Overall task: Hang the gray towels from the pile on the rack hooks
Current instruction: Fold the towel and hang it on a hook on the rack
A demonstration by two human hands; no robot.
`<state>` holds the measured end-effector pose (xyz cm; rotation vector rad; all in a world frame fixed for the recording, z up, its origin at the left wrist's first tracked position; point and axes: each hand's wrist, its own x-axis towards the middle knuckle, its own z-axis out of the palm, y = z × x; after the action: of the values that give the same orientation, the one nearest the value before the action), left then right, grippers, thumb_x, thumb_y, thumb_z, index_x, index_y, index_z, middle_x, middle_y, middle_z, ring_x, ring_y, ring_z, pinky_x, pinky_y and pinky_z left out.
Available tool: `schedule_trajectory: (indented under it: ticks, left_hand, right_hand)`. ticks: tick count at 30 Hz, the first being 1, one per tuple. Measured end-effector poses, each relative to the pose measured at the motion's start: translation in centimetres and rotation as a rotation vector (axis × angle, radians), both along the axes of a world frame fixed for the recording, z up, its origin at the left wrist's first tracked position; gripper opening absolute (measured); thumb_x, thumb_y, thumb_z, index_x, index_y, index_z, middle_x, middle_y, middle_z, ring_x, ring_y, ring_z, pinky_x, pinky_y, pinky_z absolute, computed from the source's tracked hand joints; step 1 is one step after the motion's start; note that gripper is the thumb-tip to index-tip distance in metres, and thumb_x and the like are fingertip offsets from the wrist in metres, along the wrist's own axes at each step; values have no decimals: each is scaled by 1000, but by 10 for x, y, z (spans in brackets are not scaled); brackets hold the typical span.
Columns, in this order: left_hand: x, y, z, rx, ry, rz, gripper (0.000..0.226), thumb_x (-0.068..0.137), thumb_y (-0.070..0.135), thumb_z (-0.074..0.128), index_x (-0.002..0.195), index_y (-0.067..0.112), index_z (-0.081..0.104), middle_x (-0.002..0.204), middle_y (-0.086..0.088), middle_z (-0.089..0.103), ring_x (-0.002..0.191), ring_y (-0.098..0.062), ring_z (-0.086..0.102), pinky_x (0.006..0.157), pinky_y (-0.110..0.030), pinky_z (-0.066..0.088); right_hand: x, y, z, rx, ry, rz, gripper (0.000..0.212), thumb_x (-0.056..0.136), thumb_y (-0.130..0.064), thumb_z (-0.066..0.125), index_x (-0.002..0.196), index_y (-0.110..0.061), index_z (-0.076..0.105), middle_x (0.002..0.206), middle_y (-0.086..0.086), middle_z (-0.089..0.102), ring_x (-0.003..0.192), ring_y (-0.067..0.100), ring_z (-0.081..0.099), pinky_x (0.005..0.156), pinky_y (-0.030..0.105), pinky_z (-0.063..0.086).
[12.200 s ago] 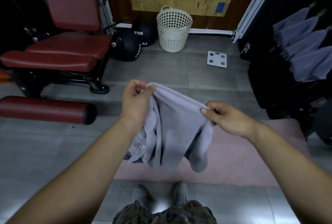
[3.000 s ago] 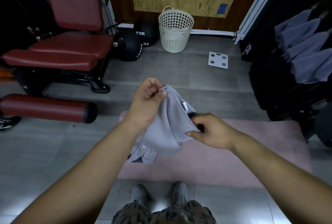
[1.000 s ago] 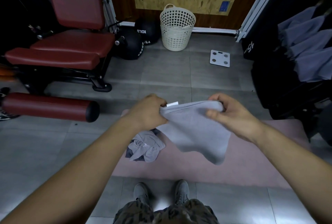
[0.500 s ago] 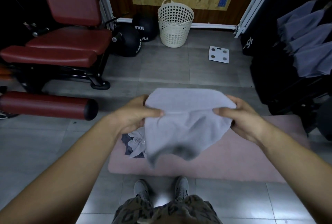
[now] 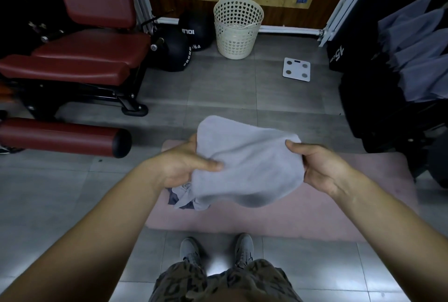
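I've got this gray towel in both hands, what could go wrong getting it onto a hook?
The towel is held only at its sides by the left hand and right hand; it could slip and drop onto the pile. The hung towels at the right sit close together, so adding one might knock a neighbour off.

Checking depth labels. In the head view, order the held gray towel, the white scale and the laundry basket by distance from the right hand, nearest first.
1. gray towel: the right hand grips its right edge, so they touch.
2. white scale: ahead of the hand, slightly left.
3. laundry basket: farther ahead and more to the left, at the back.
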<state>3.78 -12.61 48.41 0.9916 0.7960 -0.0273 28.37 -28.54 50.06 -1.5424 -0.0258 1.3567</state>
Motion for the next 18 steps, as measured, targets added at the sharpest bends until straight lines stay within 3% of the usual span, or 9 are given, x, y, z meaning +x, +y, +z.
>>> schedule_trajectory:
  ticks: [2,4,7,11,16,18]
  left_hand:
    - [2,-3,5,215,112,-130,87,77,-10,76,145,24,35,121,10,60,109,-4,62,84,-17,55]
    - [7,-4,8,360,180,-151,79,79,-6,72,143,24,38,118,13,57,109,-6,60,86,-18,55]
    - [6,-4,-2,247,96,-29,69,70,0,71,134,19,53,121,-3,70,112,-22,68,94,-39,56]
    - [3,-8,-8,85,42,172,34,85,-6,64,116,7,68,111,-14,74,99,-26,72,81,-35,58]
    - [-2,-10,-16,-22,59,229,31,88,2,64,118,7,68,114,-19,72,106,-33,70,92,-46,54]
    - [-1,-10,-16,-2,49,263,27,93,3,60,119,7,65,108,-12,75,99,-25,73,83,-39,58]
  right_hand:
    - [1,0,-5,-28,48,-3,38,95,-25,64,124,-1,67,122,14,71,115,29,67,97,41,55]
    - [-1,-2,-7,10,131,-2,46,94,-36,63,125,-3,68,124,14,70,117,26,66,97,37,55]
    - [-7,-10,-12,62,225,52,45,89,-25,66,127,-2,66,126,15,69,116,25,66,95,33,55]
    - [-14,-22,-19,46,111,173,39,91,-5,63,130,-1,61,124,16,69,116,29,67,99,40,54]
    - [-17,-23,-23,134,-95,152,36,102,-28,52,136,-16,57,125,2,71,117,20,67,101,43,50]
    - [-16,-20,-23,134,-86,145,39,102,-35,51,136,-18,57,124,2,71,115,20,68,96,41,54]
